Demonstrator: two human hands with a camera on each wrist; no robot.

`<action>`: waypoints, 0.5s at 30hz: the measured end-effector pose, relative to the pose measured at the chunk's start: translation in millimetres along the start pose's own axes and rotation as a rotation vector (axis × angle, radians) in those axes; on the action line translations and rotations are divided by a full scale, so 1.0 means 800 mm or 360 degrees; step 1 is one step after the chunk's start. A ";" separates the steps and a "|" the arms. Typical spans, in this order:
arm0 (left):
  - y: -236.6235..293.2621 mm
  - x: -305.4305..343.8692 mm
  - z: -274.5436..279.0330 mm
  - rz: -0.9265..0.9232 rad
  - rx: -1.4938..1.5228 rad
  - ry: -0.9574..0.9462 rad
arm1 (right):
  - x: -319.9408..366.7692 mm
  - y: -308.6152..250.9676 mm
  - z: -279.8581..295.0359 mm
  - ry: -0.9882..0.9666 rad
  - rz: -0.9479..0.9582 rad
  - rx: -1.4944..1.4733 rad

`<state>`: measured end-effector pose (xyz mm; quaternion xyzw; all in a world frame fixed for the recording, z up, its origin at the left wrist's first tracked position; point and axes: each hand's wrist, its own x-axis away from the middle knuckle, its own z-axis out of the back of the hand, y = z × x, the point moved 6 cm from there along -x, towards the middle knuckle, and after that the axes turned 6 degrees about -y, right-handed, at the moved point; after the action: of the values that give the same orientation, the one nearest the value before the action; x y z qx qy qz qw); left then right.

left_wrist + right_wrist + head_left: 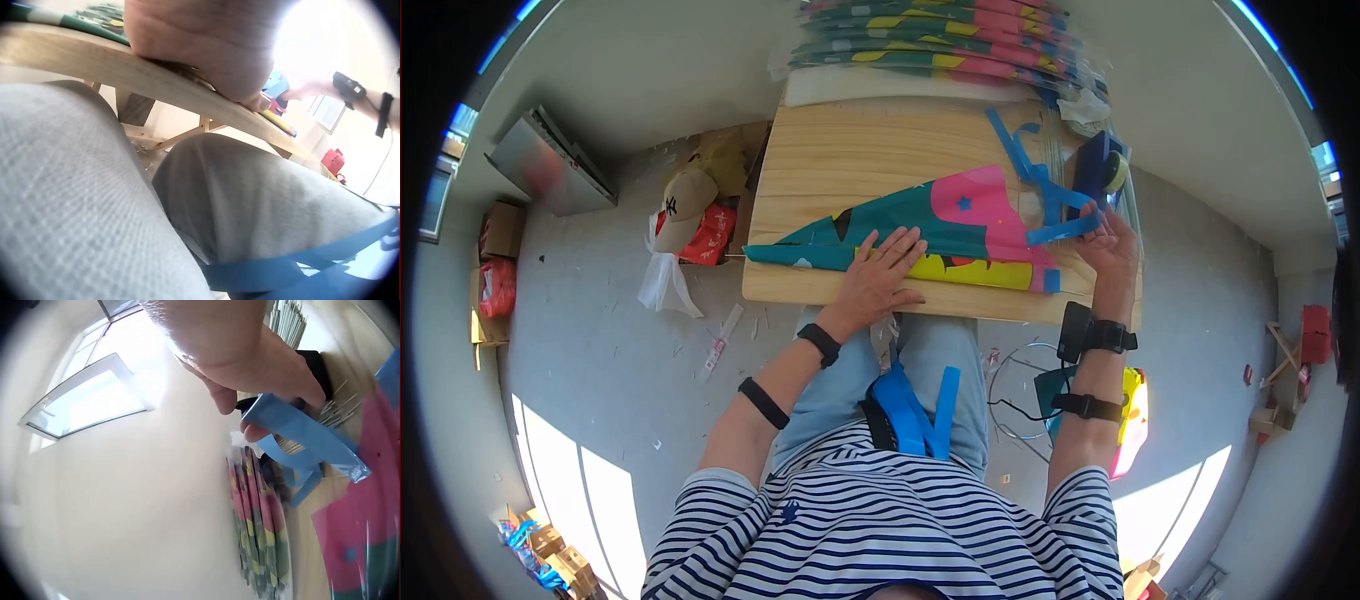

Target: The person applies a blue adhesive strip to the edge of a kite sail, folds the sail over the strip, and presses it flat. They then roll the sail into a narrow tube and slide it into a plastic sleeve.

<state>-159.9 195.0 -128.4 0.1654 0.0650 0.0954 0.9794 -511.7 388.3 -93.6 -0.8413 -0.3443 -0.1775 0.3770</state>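
A folded sheet in green, pink and yellow (960,215) lies across the wooden table, narrowing to a point at the left. My left hand (880,275) rests on its near edge with fingers spread; in the left wrist view the same hand (206,44) is over the table edge. My right hand (1108,243), at the table's right side, pinches a blue strip (1062,230) whose free end reaches the sheet's pink part. In the right wrist view, the strip (306,428) hangs between thumb and fingers of my right hand (250,362). A small blue piece (1052,281) sits at the sheet's lower right corner.
More blue strips (1018,150) lie beyond the sheet. A dark tape dispenser (1092,165) and thin sticks (287,324) are at the right. Stacked colourful packs (930,40) fill the table's far end. Blue strips (905,405) also lie on the lap.
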 end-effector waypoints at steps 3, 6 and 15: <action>0.001 -0.001 0.001 -0.0003 -0.0009 0.0026 | -0.002 0.003 0.004 0.0041 -0.0009 -0.0085; 0.000 0.001 0.000 -0.0001 -0.0012 0.0041 | 0.021 -0.016 -0.020 -0.0178 0.0182 0.0020; 0.000 0.002 -0.002 0.0001 -0.0004 0.0059 | 0.052 -0.181 -0.046 -0.0526 0.0695 0.0135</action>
<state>-158.7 195.6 -130.2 0.1625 0.0830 0.0989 0.9782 -587.5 447.8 27.7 -0.8966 -0.2188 0.0621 0.3800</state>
